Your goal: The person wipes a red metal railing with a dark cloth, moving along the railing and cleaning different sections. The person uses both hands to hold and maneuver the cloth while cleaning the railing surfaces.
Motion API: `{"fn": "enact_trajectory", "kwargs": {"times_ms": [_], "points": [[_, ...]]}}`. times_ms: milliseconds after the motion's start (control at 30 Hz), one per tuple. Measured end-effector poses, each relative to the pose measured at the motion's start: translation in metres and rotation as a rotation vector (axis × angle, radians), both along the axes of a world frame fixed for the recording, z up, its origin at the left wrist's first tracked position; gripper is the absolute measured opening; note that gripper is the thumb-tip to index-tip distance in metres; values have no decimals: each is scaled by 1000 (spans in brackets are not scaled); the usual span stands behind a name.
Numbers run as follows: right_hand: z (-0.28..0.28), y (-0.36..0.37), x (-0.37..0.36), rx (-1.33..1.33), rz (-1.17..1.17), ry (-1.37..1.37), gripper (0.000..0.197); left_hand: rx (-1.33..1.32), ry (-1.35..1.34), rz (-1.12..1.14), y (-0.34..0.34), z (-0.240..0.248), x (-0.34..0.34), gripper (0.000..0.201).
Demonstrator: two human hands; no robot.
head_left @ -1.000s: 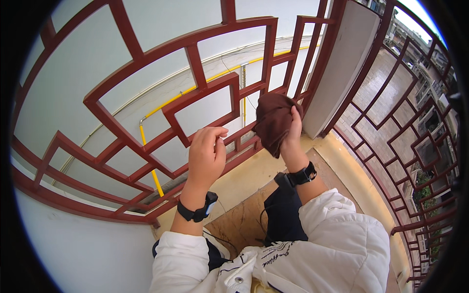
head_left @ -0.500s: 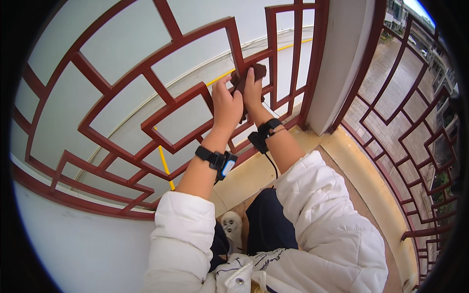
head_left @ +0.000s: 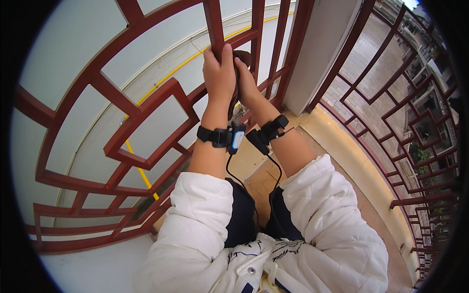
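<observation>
Both hands are closed round a dark brown cloth (head_left: 242,58) at an upright bar of the dark red lattice railing (head_left: 213,22). My left hand (head_left: 219,75) grips from the left, its thumb pointing up along the bar and its fingers curled. On the other side, my right hand (head_left: 247,84) presses against the cloth, thumb upward. Folds of the cloth show above the right hand and hang down between the two palms. How far the cloth goes round the bar is hidden by my hands.
Yellow pipe (head_left: 178,67) runs along the pale wall behind the railing. A white pillar (head_left: 312,53) stands at the corner, with a second lattice railing (head_left: 391,122) beyond it on the right. Below is a cream ledge (head_left: 337,128). Black straps with small devices and cables circle both wrists.
The view has shifted, and the railing appears nearer. My left hand has turned, thumb now upright, and both hands sit closer together round the cloth. The white shoe is out of sight.
</observation>
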State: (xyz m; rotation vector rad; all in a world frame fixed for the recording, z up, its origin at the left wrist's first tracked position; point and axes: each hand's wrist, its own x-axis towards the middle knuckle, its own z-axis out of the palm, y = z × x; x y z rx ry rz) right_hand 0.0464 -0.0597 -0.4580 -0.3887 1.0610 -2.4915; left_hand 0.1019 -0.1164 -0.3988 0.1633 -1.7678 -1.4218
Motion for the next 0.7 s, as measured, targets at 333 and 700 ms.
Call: {"fn": "enact_trajectory", "kwargs": {"times_ms": [333, 700], "points": [[-24, 2, -13, 311, -198, 496, 42, -95, -29, 81, -1, -2, 0, 39], [-21, 15, -19, 453, -93, 497, 35, -98, -41, 105, 6, -8, -1, 35]]}}
